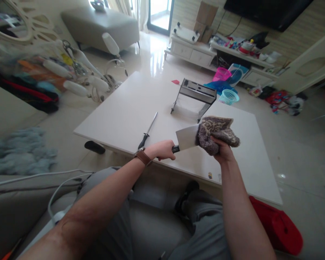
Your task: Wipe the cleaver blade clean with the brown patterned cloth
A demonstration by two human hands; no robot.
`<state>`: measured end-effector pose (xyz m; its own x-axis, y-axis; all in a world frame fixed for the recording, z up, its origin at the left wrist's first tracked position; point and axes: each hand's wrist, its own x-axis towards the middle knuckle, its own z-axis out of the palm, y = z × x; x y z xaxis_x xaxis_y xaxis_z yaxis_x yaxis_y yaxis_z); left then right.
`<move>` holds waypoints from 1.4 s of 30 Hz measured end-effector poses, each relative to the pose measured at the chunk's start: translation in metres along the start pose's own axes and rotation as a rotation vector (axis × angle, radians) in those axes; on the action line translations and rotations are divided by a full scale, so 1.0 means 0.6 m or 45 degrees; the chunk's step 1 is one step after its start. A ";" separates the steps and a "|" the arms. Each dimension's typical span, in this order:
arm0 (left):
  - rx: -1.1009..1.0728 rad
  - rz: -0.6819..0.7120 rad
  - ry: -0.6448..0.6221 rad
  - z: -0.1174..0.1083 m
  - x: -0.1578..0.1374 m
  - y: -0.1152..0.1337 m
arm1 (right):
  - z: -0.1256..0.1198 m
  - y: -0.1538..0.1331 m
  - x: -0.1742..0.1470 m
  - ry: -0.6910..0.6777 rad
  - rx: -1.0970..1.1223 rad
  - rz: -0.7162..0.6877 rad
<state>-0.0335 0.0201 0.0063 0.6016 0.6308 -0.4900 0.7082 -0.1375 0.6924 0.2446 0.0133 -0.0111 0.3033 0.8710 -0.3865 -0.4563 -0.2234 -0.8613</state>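
My left hand [164, 150] is closed around the black handle of a cleaver [187, 138], which is held above the front of the white table. At the cleaver's far end, my right hand [224, 148] grips a brown patterned cloth [215, 133]. The cloth is folded over that end of the blade and hides it. A honing steel [148, 131] with a black handle lies on the table to the left, close to my left wrist. Beyond the blade stands a knife block [197, 94] with a slotted top and clear sides.
The white table [113, 112] fills the middle. A small red piece [175, 82] lies near its back edge. Behind are baskets, one turquoise [229, 96], on the floor. A lamp with white shades [76, 87] stands left; a red object [277, 225] is at lower right.
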 end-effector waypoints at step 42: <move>0.309 -0.195 -0.217 -0.042 -0.009 -0.017 | -0.008 0.017 0.018 0.109 -0.143 -0.112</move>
<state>-0.0532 0.0372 0.0150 0.5200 0.5245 -0.6741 0.8502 -0.2421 0.4675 0.2470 0.0186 -0.0257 0.4104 0.8499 -0.3304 -0.3296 -0.1996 -0.9228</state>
